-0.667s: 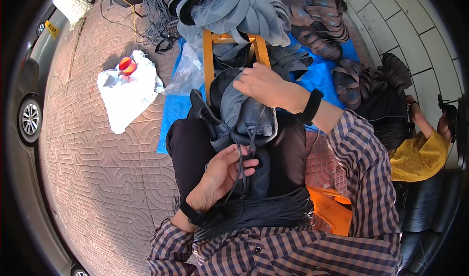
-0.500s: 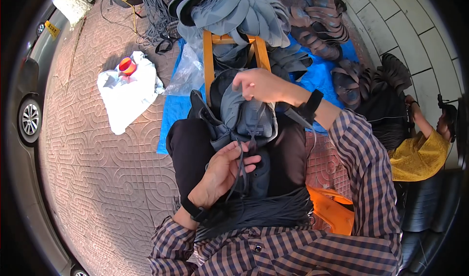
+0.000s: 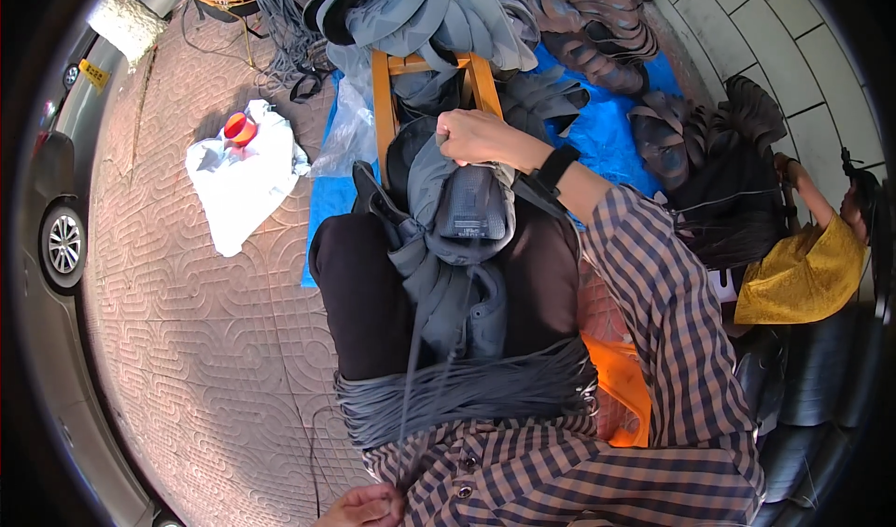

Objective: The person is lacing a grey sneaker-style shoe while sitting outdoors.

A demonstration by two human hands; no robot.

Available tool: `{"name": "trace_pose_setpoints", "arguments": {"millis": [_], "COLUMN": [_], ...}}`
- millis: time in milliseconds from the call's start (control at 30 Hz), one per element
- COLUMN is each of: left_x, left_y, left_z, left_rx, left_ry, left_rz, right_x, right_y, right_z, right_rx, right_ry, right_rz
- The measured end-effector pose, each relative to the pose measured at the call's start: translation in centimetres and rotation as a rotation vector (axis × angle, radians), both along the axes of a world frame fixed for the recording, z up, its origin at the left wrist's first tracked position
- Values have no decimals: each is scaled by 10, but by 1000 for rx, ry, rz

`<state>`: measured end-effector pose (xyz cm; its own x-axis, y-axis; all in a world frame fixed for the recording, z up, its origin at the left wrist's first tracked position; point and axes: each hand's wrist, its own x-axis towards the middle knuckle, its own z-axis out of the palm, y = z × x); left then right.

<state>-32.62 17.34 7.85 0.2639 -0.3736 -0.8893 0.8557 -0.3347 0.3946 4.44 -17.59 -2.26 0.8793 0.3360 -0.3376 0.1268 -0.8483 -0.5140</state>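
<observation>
Grey shoe uppers (image 3: 439, 289) lie in a row along my lap, one with a dark printed tongue (image 3: 471, 208). Low at the front edge, my left hand (image 3: 364, 506) is closed on a thin grey shoelace (image 3: 413, 354), which stretches tight from the uppers down to my fingers. My right hand (image 3: 481, 138) is closed at the far end of that upper, its fingertips curled against the grey material. What it pinches there is hidden. A thick bundle of grey laces (image 3: 467, 387) lies across my thighs.
Beyond my knees, a wooden stool frame (image 3: 385, 107) stands below a pile of grey uppers (image 3: 439, 23). Blue sheeting (image 3: 607, 144) carries brown pieces (image 3: 597, 42). A white bag with a red roll (image 3: 240, 129) lies left. At right, another person's yellow sleeve (image 3: 803, 280) shows.
My left hand has drawn the shoelace from the upper down toward the lower edge. My right hand has shifted slightly left and its fingers have closed down onto the upper.
</observation>
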Motion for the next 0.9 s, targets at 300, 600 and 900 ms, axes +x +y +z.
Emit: {"name": "trace_pose_setpoints", "arguments": {"millis": [300,600,900], "left_x": [-59,-69,-33], "left_y": [13,11,1], "left_z": [-20,-35,-32], "left_rx": [-153,-353,-785], "left_ry": [248,93,150], "left_rz": [597,617,649], "right_x": [-10,-73,-72], "right_y": [-16,-32,-35], "right_z": [-20,-19,-16], "right_rx": [190,-65,44], "right_ry": [-465,-546,-609], "right_rz": [-195,-59,-256]}}
